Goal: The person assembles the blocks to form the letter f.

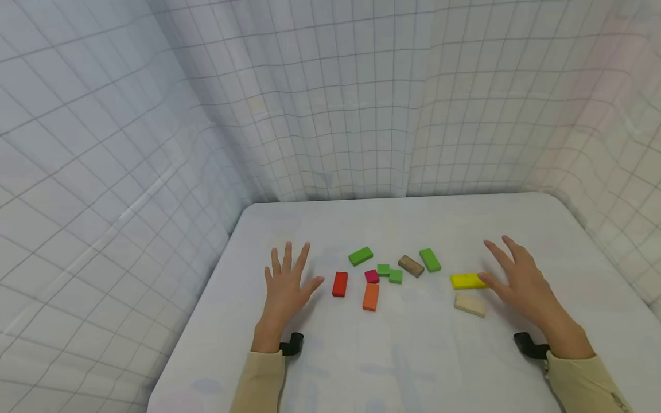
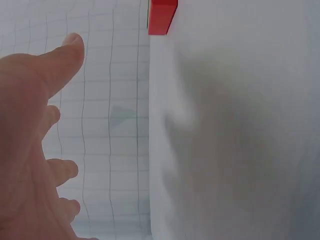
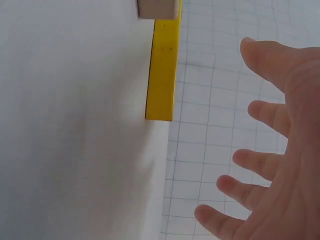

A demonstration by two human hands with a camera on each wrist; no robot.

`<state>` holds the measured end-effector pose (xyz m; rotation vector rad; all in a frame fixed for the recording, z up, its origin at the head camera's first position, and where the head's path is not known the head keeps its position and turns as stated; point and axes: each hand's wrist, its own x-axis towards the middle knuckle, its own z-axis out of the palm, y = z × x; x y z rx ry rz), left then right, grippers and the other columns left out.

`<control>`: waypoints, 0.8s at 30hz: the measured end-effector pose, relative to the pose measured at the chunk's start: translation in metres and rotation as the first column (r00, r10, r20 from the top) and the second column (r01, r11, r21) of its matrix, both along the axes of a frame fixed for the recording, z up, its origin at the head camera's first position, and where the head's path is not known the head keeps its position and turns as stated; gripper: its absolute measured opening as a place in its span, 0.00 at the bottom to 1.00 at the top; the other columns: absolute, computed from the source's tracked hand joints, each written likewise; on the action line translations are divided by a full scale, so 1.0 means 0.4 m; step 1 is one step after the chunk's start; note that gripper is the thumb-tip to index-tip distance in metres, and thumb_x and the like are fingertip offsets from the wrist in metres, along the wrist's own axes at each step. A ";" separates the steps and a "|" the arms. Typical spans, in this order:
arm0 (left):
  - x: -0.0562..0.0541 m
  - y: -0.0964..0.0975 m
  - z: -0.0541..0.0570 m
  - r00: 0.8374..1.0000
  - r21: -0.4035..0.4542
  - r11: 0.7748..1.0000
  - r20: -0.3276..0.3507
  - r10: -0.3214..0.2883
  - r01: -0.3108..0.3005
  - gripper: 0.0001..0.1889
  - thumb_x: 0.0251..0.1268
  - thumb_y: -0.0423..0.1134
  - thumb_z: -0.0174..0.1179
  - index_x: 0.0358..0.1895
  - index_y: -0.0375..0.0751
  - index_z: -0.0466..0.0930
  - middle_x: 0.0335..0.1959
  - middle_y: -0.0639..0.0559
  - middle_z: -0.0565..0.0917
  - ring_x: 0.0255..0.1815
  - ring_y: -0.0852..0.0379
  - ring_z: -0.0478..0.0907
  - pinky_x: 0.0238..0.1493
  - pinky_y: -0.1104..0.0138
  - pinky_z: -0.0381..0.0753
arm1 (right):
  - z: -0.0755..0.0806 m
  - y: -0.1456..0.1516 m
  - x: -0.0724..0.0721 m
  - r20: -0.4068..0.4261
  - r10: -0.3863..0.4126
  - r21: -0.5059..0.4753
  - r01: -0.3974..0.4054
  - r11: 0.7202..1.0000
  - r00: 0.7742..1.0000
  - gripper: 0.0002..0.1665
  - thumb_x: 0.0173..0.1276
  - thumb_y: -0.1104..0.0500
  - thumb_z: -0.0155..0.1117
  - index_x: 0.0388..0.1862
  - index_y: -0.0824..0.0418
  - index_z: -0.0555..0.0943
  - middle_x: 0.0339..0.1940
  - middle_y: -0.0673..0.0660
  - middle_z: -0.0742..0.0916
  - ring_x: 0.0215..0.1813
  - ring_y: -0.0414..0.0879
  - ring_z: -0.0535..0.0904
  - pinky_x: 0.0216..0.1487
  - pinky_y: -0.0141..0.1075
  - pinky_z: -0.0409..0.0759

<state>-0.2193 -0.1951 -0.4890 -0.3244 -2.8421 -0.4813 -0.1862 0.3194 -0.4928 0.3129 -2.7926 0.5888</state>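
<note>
My left hand (image 1: 284,292) hovers over the left of the table with fingers spread, holding nothing. Nearest to it lies a red block (image 1: 339,284), whose end also shows in the left wrist view (image 2: 162,17). On the right, my right hand (image 1: 525,287) is spread above the table, also holding nothing. Its thumb overlaps the end of a yellow block (image 1: 466,281) in the head view; the right wrist view shows a gap between that yellow block (image 3: 162,75) and the fingers. A cream block (image 1: 470,304) lies just in front of the yellow one.
Between the hands lie an orange block (image 1: 370,297), a crimson block (image 1: 372,276), two small green blocks (image 1: 383,269), two longer green blocks (image 1: 360,256) and a brown block (image 1: 411,266). White gridded curtains (image 1: 330,103) surround the white table (image 1: 413,355) at the back and sides.
</note>
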 end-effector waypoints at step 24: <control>0.068 0.238 0.005 0.907 0.144 0.907 0.094 -0.411 0.397 0.43 0.69 0.58 0.62 0.82 0.58 0.50 0.80 0.40 0.55 0.77 0.30 0.49 0.68 0.35 0.57 | -0.005 -0.050 0.014 0.045 0.253 -0.200 -0.240 0.950 0.966 0.37 0.67 0.47 0.72 0.73 0.45 0.73 0.58 0.50 0.80 0.51 0.46 0.77 0.48 0.45 0.79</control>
